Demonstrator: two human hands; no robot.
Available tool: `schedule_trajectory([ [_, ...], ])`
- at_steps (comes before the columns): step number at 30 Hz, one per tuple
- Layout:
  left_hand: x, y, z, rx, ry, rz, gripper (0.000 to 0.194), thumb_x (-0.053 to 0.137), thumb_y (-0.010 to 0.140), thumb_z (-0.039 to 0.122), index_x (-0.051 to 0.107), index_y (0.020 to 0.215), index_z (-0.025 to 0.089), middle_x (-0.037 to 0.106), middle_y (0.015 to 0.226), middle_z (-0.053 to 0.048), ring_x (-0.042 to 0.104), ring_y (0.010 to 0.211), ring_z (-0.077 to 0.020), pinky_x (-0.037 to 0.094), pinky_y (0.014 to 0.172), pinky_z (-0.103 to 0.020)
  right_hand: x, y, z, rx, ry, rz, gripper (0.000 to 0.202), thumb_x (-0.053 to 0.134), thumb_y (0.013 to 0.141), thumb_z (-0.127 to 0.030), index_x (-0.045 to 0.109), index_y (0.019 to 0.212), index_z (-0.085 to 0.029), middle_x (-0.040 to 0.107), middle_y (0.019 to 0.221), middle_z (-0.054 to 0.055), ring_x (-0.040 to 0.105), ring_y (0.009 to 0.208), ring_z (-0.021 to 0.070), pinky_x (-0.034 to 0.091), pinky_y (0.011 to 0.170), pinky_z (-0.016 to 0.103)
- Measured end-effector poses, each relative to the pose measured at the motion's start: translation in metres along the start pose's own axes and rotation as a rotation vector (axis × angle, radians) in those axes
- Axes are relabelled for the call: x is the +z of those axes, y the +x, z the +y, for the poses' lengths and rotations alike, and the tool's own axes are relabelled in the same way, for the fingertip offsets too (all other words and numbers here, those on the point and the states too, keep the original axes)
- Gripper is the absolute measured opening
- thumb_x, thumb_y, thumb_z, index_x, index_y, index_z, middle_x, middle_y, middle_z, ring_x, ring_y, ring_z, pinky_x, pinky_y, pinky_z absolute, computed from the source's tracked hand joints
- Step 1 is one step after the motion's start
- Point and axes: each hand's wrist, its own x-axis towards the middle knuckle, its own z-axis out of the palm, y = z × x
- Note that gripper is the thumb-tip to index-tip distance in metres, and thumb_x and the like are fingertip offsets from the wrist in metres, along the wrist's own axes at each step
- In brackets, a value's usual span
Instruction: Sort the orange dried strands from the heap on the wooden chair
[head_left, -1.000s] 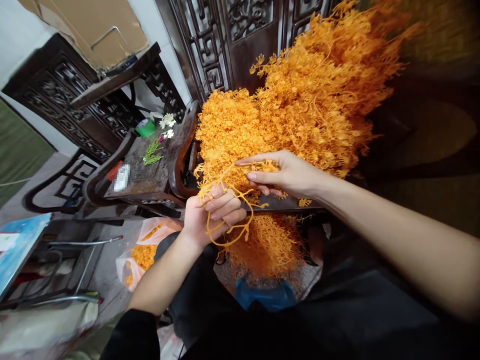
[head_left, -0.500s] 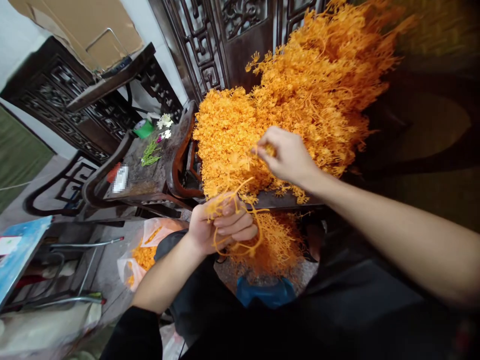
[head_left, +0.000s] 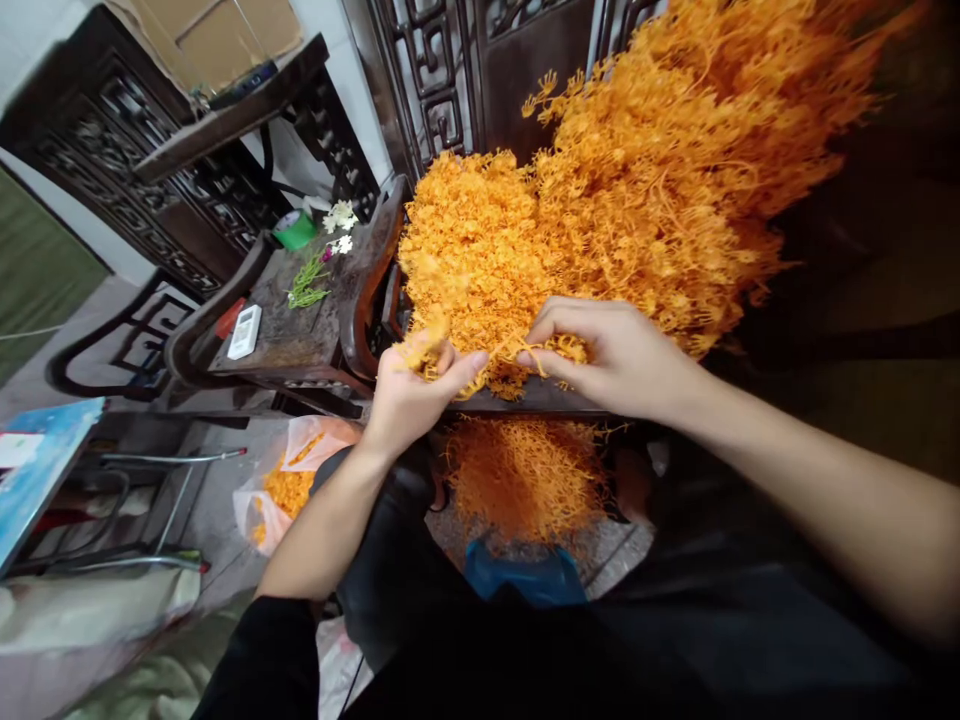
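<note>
A big heap of orange branching plastic pieces (head_left: 645, 190) rests on a dark wooden bench, in front of my hands. My left hand (head_left: 416, 395) is closed on an orange piece, whose branched end sticks up beyond the fingers. Close to its right, my right hand (head_left: 607, 355) pinches orange strands between thumb and fingers. Thin orange strands show between the two hands, just above the bench's front edge. Whether both hands hold one and the same piece is too blurred to tell.
Below the bench, more orange strands (head_left: 525, 480) lie by a blue plastic container (head_left: 525, 575). A plastic bag (head_left: 289, 490) of orange pieces is at the left. On a side table (head_left: 292, 335) are green tape (head_left: 296, 230), flowers and a white remote (head_left: 244, 332).
Both hands have come nearer to each other; my left hand moved up and my right hand down. The long loose strands that hung from my left hand are now gathered between the hands.
</note>
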Motion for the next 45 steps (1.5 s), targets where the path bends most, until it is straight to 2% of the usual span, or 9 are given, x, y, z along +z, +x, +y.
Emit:
schedule_trajectory([
  [4, -0.013, 0.002, 0.008, 0.29, 0.377, -0.123, 0.047, 0.076, 0.081, 0.037, 0.046, 0.059, 0.01, 0.046, 0.058, 0.002, 0.037, 0.057, -0.0001, 0.028, 0.058, -0.018, 0.001, -0.005, -0.004, -0.128, -0.284, 0.055, 0.024, 0.05, 0.1, -0.031, 0.065, 0.09, -0.015, 0.062, 0.093, 0.011, 0.06, 0.084, 0.0203, 0.046, 0.075, 0.034],
  [8, -0.022, 0.006, 0.007, 0.268, 0.518, -0.089, 0.04, 0.071, 0.085, 0.039, 0.052, 0.065, 0.01, 0.05, 0.061, 0.002, 0.039, 0.058, -0.0009, 0.03, 0.061, -0.017, 0.0, -0.007, -0.005, -0.077, -0.387, 0.099, 0.022, 0.049, 0.1, -0.029, 0.064, 0.092, -0.015, 0.062, 0.096, 0.012, 0.06, 0.083, 0.0214, 0.046, 0.073, 0.035],
  [12, -0.02, 0.008, 0.003, 0.17, 0.483, -0.104, 0.034, 0.073, 0.083, 0.045, 0.066, 0.086, 0.012, 0.064, 0.07, 0.001, 0.049, 0.058, -0.0017, 0.039, 0.064, -0.017, 0.001, -0.006, -0.005, -0.063, -0.295, 0.089, 0.019, 0.052, 0.098, -0.029, 0.062, 0.089, -0.017, 0.062, 0.093, 0.01, 0.059, 0.083, 0.0209, 0.046, 0.075, 0.036],
  [17, -0.009, 0.005, 0.001, 0.406, 0.346, -0.277, 0.041, 0.069, 0.088, 0.042, 0.072, 0.118, 0.014, 0.075, 0.115, -0.007, 0.072, 0.096, -0.0073, 0.054, 0.089, -0.018, 0.009, -0.006, -0.008, -0.08, -0.131, -0.012, 0.014, 0.053, 0.096, -0.026, 0.062, 0.09, -0.017, 0.062, 0.092, 0.009, 0.058, 0.082, 0.0185, 0.044, 0.074, 0.033],
  [20, -0.002, 0.002, -0.001, 0.487, 0.371, -0.296, 0.037, 0.064, 0.092, 0.04, 0.072, 0.119, 0.015, 0.076, 0.113, -0.007, 0.073, 0.098, -0.0089, 0.054, 0.088, -0.02, 0.014, -0.006, -0.01, -0.064, -0.169, -0.08, 0.013, 0.053, 0.094, -0.025, 0.06, 0.087, -0.016, 0.059, 0.091, 0.009, 0.056, 0.077, 0.0175, 0.041, 0.069, 0.031],
  [28, 0.0, -0.008, 0.004, 0.458, 0.925, -0.424, 0.038, 0.043, 0.102, 0.042, 0.07, 0.11, 0.016, 0.071, 0.09, -0.006, 0.06, 0.08, -0.0102, 0.027, 0.069, -0.025, 0.02, -0.01, -0.012, -0.06, -0.483, -0.187, 0.006, 0.052, 0.087, -0.018, 0.057, 0.086, -0.016, 0.058, 0.093, 0.008, 0.047, 0.065, 0.0149, 0.025, 0.057, 0.033],
  [32, -0.002, -0.006, 0.008, 0.515, 0.943, -0.528, 0.031, 0.043, 0.1, 0.032, 0.065, 0.087, 0.014, 0.06, 0.075, -0.004, 0.04, 0.065, -0.0075, 0.014, 0.066, -0.028, 0.024, -0.012, -0.02, -0.093, -0.645, -0.213, 0.011, 0.047, 0.088, -0.014, 0.056, 0.083, -0.017, 0.06, 0.091, 0.007, 0.04, 0.058, 0.0144, 0.013, 0.054, 0.034],
  [38, -0.001, -0.006, 0.011, 0.494, 0.93, -0.642, 0.024, 0.047, 0.094, 0.025, 0.063, 0.081, 0.013, 0.055, 0.072, -0.004, 0.02, 0.06, -0.0072, 0.009, 0.065, -0.029, 0.04, -0.013, -0.025, -0.093, -0.81, -0.211, 0.022, 0.044, 0.095, -0.014, 0.058, 0.078, -0.015, 0.061, 0.085, 0.01, 0.049, 0.062, 0.0175, 0.009, 0.051, 0.033],
  [45, -0.009, -0.002, 0.006, 0.4, 0.763, -0.672, 0.017, 0.051, 0.086, 0.019, 0.066, 0.08, 0.013, 0.06, 0.069, -0.003, 0.031, 0.057, -0.0044, 0.017, 0.063, -0.026, 0.055, -0.008, -0.007, -0.087, -0.789, -0.219, 0.022, 0.044, 0.094, -0.011, 0.064, 0.083, -0.014, 0.063, 0.087, 0.012, 0.053, 0.066, 0.019, 0.012, 0.053, 0.034],
])
